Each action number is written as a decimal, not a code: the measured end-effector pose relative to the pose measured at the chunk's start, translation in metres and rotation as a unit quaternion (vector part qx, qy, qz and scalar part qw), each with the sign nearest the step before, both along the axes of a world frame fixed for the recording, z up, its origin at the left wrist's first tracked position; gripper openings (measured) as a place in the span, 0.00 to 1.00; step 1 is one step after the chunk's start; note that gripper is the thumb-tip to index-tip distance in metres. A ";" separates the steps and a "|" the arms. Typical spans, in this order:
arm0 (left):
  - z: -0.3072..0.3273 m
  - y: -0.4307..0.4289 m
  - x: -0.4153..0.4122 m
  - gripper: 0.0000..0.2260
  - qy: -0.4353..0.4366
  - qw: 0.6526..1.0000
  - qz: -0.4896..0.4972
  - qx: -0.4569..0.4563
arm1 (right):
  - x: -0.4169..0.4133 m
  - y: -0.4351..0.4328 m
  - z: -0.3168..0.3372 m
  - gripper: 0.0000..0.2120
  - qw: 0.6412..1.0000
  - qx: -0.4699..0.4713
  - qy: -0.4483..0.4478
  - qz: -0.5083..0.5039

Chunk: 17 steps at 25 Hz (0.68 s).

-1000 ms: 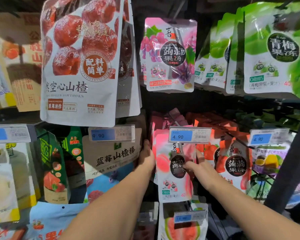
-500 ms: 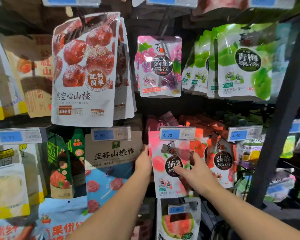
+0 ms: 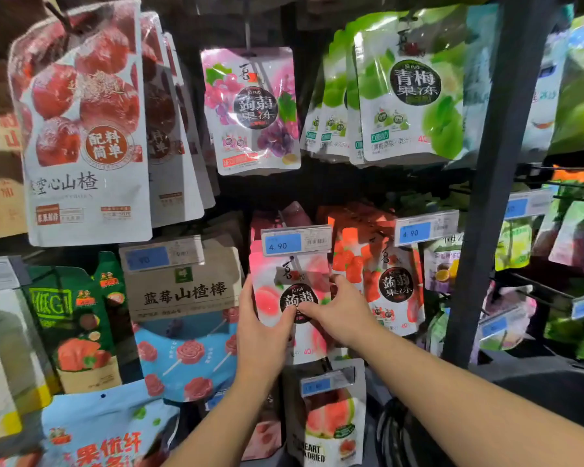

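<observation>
A pink peach jelly pouch (image 3: 285,274) hangs on a hook in the middle of a shop display, under a price tag (image 3: 295,241) reading 4.90. My left hand (image 3: 262,326) grips the pouch's left edge, thumb across its front. My right hand (image 3: 339,313) holds its right side, thumb on the front near the black round label and fingers curled behind the edge. More pink pouches hang behind it on the same hook.
A red strawberry jelly pouch (image 3: 390,281) hangs just right. A brown hawthorn stick bag (image 3: 182,291) hangs left. Above hang a grape jelly pouch (image 3: 253,109), green plum jelly pouches (image 3: 408,89) and white hawthorn bags (image 3: 85,129). A dark upright post (image 3: 479,197) stands right. A guava pouch (image 3: 327,419) hangs below.
Both hands have closed in on the peach pouch, thumbs meeting on its front. The camera has moved closer and turned slightly left.
</observation>
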State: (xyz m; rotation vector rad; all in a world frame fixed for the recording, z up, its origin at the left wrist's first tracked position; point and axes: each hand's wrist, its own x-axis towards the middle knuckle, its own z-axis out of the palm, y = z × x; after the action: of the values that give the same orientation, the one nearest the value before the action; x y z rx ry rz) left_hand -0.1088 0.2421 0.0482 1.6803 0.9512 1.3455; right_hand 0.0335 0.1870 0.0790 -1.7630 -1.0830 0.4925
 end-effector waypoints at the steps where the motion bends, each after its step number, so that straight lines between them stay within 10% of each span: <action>1: -0.001 -0.002 0.002 0.35 0.002 1.000 0.008 0.021 | 0.003 0.001 0.002 0.16 1.000 0.008 0.028 0.005; 17: -0.008 0.007 0.029 0.48 0.046 0.990 0.081 0.109 | 0.077 0.146 0.030 0.30 0.921 0.126 0.367 -0.045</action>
State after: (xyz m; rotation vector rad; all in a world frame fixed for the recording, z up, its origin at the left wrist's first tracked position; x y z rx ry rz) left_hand -0.0794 0.2493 0.0407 1.8752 1.0431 1.5370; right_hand 0.1105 0.3328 0.1094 -1.2237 -0.4986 0.8307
